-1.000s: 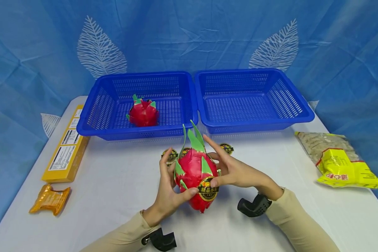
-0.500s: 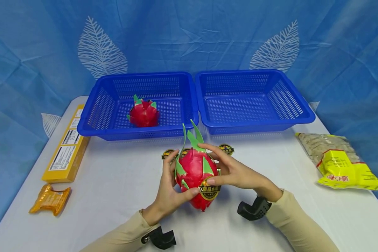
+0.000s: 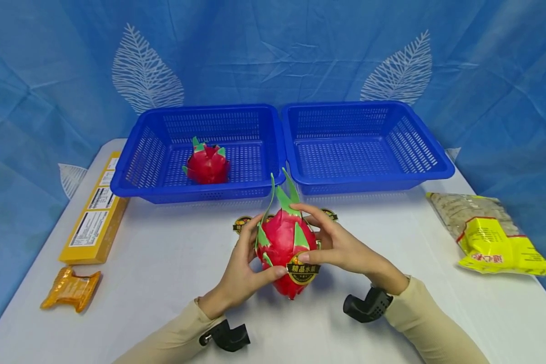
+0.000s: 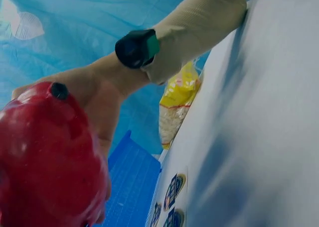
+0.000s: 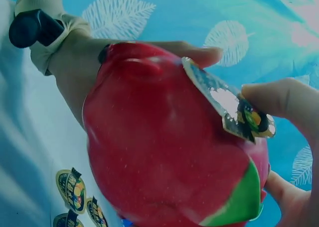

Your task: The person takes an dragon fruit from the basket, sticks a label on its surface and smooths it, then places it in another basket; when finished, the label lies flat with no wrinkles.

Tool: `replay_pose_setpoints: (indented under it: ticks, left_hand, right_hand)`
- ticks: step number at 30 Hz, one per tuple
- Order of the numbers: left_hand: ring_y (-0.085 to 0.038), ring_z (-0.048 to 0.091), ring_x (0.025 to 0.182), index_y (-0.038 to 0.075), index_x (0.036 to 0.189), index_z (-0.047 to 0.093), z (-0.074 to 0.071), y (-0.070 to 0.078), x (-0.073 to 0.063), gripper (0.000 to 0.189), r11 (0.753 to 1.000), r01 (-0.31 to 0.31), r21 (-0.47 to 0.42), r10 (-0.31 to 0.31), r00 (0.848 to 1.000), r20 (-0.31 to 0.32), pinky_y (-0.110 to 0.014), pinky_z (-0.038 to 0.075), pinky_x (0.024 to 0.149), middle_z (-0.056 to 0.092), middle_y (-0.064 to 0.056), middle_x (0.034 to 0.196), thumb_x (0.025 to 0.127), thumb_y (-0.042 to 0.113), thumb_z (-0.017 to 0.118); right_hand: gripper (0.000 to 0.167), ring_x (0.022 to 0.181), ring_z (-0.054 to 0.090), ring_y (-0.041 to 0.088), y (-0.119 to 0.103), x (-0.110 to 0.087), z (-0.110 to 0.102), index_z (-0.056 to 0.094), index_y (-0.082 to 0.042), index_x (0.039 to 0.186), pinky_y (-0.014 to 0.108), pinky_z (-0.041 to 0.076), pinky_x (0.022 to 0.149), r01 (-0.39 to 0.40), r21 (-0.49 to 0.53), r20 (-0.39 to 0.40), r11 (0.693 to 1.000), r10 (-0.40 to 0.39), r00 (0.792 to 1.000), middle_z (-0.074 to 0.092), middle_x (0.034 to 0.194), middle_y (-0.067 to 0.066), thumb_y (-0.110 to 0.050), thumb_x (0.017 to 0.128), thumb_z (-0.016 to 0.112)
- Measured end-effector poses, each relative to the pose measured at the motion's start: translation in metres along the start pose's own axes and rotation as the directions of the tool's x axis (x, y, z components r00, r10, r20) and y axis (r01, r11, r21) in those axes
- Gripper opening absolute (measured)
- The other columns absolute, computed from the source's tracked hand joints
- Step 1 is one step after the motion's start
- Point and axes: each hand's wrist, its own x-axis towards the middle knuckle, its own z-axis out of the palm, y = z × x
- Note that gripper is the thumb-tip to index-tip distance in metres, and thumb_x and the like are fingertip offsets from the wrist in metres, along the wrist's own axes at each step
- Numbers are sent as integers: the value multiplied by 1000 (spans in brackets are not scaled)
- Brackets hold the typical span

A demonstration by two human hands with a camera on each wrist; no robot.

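1. Two hands hold one dragon fruit (image 3: 285,247) above the white table (image 3: 173,263); the left hand (image 3: 241,270) curls round its left side, thumb pressed near the label.
2. Right hand (image 3: 341,247) wraps the fruit's right side, its thumb tip on the round sticker (image 3: 303,270); the right wrist view shows the sticker's edge lifted off the skin.
3. Just beyond the fingertips, loose stickers (image 3: 242,224) lie on the table.
4. Farther past the fingers stand two blue baskets; the left basket (image 3: 136,156) holds a second dragon fruit (image 3: 207,163), the right basket (image 3: 429,151) beside it.
5. Well right of the right hand lies a yellow bag (image 3: 491,235); well left of the left hand, a yellow box (image 3: 95,212) and an orange packet (image 3: 70,288).
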Motion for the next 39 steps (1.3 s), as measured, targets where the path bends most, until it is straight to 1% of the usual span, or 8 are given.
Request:
replay_pose_setpoints:
  ticks: [4, 9, 13, 18, 22, 28, 33, 39]
  left_hand:
    - [-22, 47, 121, 24, 143, 19, -6, -4, 2, 82, 996, 26, 84, -28, 999, 22, -42, 45, 95, 45, -7, 135, 78, 44, 66]
    - [-25, 47, 119, 16, 140, 29, -10, -11, 7, 64, 998, 17, 68, -17, 1000, 2, -40, 43, 97, 48, -11, 130, 86, 32, 59]
    - [-26, 52, 112, 11, 134, 38, -9, -15, 11, 46, 999, -4, 52, 6, 999, -40, -36, 45, 94, 53, -14, 125, 91, 15, 52]
    - [-30, 55, 109, 5, 130, 42, -6, -18, 16, 39, 996, -22, 82, 29, 996, -85, -36, 45, 93, 56, -17, 121, 92, 9, 50]
    - [-31, 55, 108, 6, 131, 40, -4, -16, 23, 41, 995, 13, 98, -4, 996, -85, -35, 46, 92, 54, -20, 122, 92, 12, 50]
    - [-33, 45, 122, 16, 140, 26, -2, -10, 48, 53, 993, 119, 9, -119, 993, 17, -43, 39, 100, 43, -16, 137, 93, 19, 49]
    - [-28, 31, 134, 26, 145, 16, 1, -9, 74, 61, 992, 122, 33, -124, 990, 64, -44, 32, 107, 28, -9, 147, 93, 26, 49]
    - [-25, 20, 139, 32, 145, 6, 12, -14, 101, 71, 990, 95, 100, -104, 991, 87, -43, 26, 110, 11, 0, 153, 91, 36, 51]
  right_hand:
    - [77, 103, 59, 31, -2, -2, -1, 20, -27, 142, 41, 54, 78, -71, -36, -58, 997, 69, 996, 35, 133, 20, -13, 81, 66]
    - [74, 101, 59, 30, -6, -2, -10, 22, -27, 141, 41, 54, 77, -107, -93, -124, 990, 95, 988, 40, 127, 21, -18, 82, 65]
    - [74, 101, 59, 28, -12, -4, -22, 20, -25, 142, 41, 54, 76, -83, -105, -157, 991, 66, 985, 39, 125, 22, -15, 82, 62]
    - [73, 100, 59, 19, -23, -11, -40, 20, -25, 143, 36, 53, 79, -26, -128, -236, 991, -5, 972, 39, 123, 17, -5, 83, 57]
    - [71, 98, 60, 14, -32, -17, -55, 22, -26, 143, 28, 52, 80, -6, -150, -319, 989, -43, 947, 44, 120, 12, -2, 85, 55]
    - [71, 99, 58, 12, -43, -21, -80, 21, -29, 144, 24, 53, 77, -3, -156, -420, 988, -64, 905, 47, 119, 4, -3, 87, 54]
    - [70, 102, 52, 14, -55, -9, -102, 25, -35, 142, 22, 52, 74, -4, -139, -517, 990, -69, 853, 45, 119, 3, -8, 86, 57]
    - [70, 102, 52, 15, -71, 14, -126, 27, -38, 140, 21, 52, 72, 35, -72, -578, 997, -70, 813, 48, 118, 4, -14, 84, 62]
